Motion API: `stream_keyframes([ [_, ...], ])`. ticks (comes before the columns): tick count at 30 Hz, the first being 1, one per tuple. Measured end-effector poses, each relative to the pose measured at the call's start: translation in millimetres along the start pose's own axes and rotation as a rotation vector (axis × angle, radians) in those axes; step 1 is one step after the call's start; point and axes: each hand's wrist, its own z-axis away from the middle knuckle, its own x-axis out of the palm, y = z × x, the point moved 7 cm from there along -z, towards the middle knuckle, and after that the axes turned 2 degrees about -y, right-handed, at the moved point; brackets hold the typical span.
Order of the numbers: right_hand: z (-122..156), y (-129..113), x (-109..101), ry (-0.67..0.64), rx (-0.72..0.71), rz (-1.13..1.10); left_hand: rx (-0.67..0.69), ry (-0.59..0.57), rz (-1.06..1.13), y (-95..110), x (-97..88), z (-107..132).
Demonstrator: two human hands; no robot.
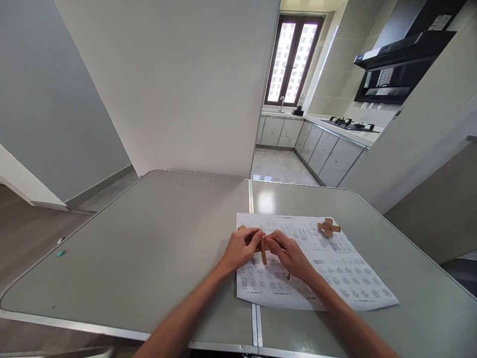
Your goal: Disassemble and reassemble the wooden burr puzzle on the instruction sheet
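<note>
- Wooden puzzle pieces (263, 247) are held between both hands, just over the near-left part of a printed sheet.
- One thin wooden stick of that puzzle is seen pointing down between the two hands.
- The left hand (240, 247) is curled around the left side of the wooden puzzle pieces, with its fingers bent over the top.
- The right hand (291, 254) is pinched on the right side of the same pieces, and its fingertips meet those of the left hand.
- The printed sheet (335, 278) is laid flat on the grey folding table (149, 248), on the right half, and is covered with rows of small drawings.
- A finished wooden cross puzzle (328, 227) is set on the far corner of the sheet, well apart from the hands.
- A metal seam is seen running down the middle of the table, just left of the sheet.
- A kitchen with a window (292, 59), a stove and a black range hood (402, 64) is seen far behind the table.
</note>
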Motion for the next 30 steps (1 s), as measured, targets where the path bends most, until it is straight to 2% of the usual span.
stream_keyframes([
  [6,0.3,10.2,6.7,0.011,0.049,-0.089,-0.046,0.008,0.149,-5.7,3.2,-0.2],
  [12,4.4,19.6,11.5,0.102,0.077,-0.156,-0.104,0.051,0.311,-16.9,9.4,1.9],
  [18,1.9,17.9,11.6,0.152,0.109,-0.312,-0.137,0.078,0.311,-21.5,9.4,3.8],
  [21,-1.7,18.7,6.2,0.19,0.159,-0.43,-0.09,0.049,0.27,-14.1,9.1,4.6],
  [24,-1.5,23.9,0.9,0.22,0.237,-0.517,-0.03,-0.033,0.321,-6.9,13.8,5.4],
  [27,0.5,27.4,1.2,0.214,0.271,-0.59,-0.039,-0.095,0.361,-8.1,19.2,5.5],
  [30,1.8,27.5,5.2,0.209,0.288,-0.599,-0.077,-0.094,0.38,-13.2,21.1,5.0],
])
